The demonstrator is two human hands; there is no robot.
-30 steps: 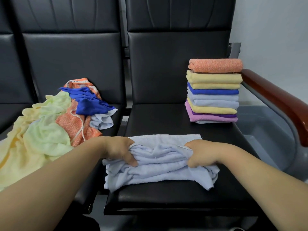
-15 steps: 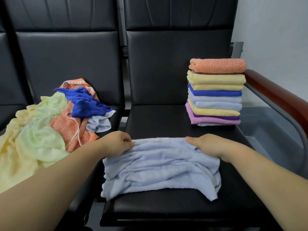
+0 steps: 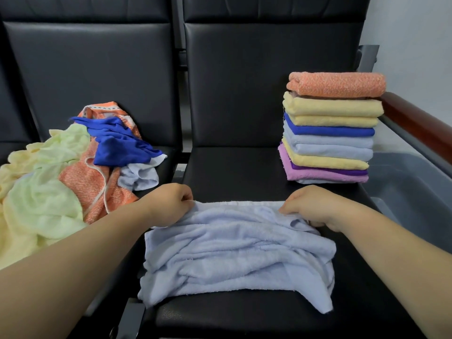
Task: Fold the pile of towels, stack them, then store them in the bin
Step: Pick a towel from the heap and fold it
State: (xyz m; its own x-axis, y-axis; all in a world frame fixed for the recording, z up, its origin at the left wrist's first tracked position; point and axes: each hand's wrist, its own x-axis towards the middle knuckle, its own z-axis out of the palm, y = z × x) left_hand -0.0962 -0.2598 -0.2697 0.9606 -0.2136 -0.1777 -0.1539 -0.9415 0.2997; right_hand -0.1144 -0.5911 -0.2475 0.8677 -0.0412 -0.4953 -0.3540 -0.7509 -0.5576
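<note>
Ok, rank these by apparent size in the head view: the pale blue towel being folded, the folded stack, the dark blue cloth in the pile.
1. pale blue towel, helped by lying nearest the camera.
2. folded stack.
3. dark blue cloth, clearly smallest.

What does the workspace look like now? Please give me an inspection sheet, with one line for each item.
Surface: black padded seat, partly covered by towels.
Job's things: light blue towel lying rumpled on the seat front; stack of folded towels at the seat's back right; unfolded pile on the neighbouring seat to the left; grey bin to the right of the seat.
Clutter: nothing seen.
Hands: left hand and right hand each pinch the light blue towel's far edge.
Cables: nothing seen.
Surroundings: wooden armrest, pale wall.
</note>
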